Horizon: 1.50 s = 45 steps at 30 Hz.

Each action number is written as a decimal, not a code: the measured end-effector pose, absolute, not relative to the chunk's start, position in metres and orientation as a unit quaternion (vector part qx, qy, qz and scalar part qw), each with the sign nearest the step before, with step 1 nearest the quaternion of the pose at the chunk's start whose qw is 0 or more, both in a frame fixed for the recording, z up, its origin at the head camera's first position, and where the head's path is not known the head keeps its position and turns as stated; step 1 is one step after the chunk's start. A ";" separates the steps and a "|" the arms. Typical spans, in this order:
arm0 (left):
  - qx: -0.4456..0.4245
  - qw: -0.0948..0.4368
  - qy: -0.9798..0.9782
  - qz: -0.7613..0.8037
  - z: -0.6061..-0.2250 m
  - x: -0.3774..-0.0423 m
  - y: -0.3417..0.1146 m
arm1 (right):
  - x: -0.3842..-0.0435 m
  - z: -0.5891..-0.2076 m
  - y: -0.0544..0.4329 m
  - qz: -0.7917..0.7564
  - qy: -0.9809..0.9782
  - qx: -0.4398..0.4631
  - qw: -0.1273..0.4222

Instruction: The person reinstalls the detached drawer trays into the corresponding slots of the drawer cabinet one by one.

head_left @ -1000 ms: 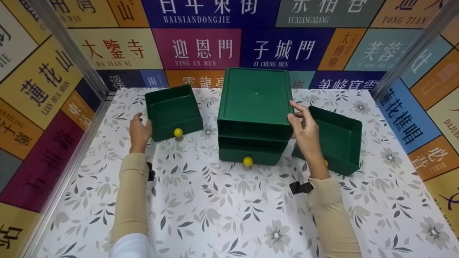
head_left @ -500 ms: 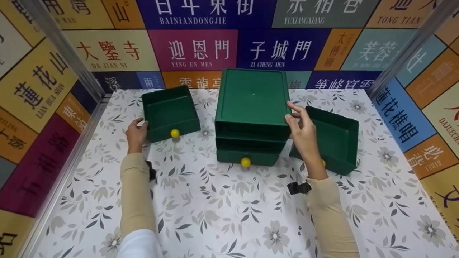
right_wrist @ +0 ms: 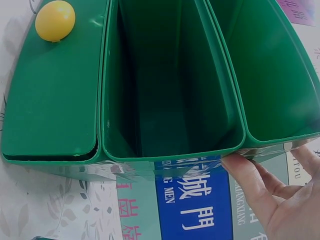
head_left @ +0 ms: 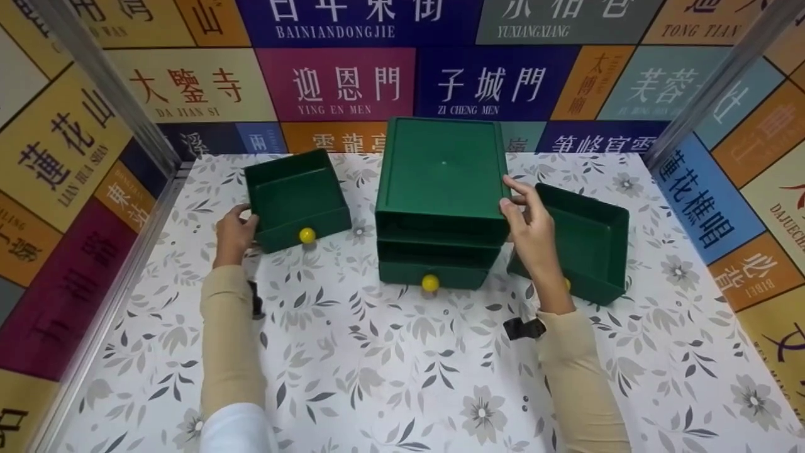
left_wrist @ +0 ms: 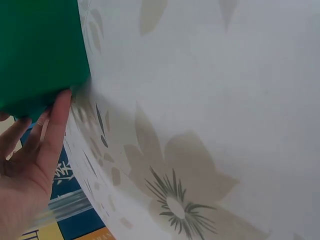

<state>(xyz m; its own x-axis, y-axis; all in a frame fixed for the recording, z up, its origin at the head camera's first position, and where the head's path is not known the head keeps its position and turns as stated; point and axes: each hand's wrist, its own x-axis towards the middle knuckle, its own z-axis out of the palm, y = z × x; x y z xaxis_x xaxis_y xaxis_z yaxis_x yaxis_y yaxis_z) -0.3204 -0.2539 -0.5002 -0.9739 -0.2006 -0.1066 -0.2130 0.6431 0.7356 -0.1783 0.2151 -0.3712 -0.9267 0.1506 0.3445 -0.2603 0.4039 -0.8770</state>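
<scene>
Left of centre lies a pulled-out green drawer (head_left: 295, 195) with a yellow knob; nothing is inside it. My left hand (head_left: 235, 234) grips its front left corner, thumb near the rim, while in the left wrist view the fingers (left_wrist: 56, 117) reach along its lower edge. A green drawer cabinet (head_left: 443, 167) stands in the middle. Its two upper slots are bare, and the bottom drawer (right_wrist: 55, 95) sits in place with its yellow knob. My right hand (head_left: 533, 236) rests against the cabinet's right side, thumb and fingertips touching near the top edge.
A second loose green drawer (head_left: 613, 251) lies angled to the right of the cabinet, its knob partly behind my right wrist. Sign-printed walls (head_left: 352, 82) enclose the back and sides of the flower-patterned table (head_left: 390, 377).
My left hand has closed in on the left drawer's corner, and that drawer has turned slightly. The right hand stays at the cabinet's side. The head view has shifted a little.
</scene>
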 end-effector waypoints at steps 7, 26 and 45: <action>-0.115 -0.005 0.920 0.375 -0.501 -0.318 -0.251 | -0.179 -0.372 0.215 0.548 -0.814 0.037 0.189; -0.104 -0.033 0.931 0.348 -0.478 -0.278 -0.243 | -0.178 -0.373 0.214 0.555 -0.807 0.047 0.195; -0.009 -0.065 0.950 0.306 -0.438 -0.170 -0.237 | -0.177 -0.371 0.214 0.547 -0.816 0.029 0.183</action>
<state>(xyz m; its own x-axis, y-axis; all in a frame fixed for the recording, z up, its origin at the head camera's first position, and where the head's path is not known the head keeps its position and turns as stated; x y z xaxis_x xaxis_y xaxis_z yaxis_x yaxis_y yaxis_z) -0.1697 -0.2369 -0.4384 -0.9914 -0.0566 0.1182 0.0231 0.8124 0.5826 -0.1765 0.2140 -0.3709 -0.9310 0.1533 0.3312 -0.2479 0.4006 -0.8821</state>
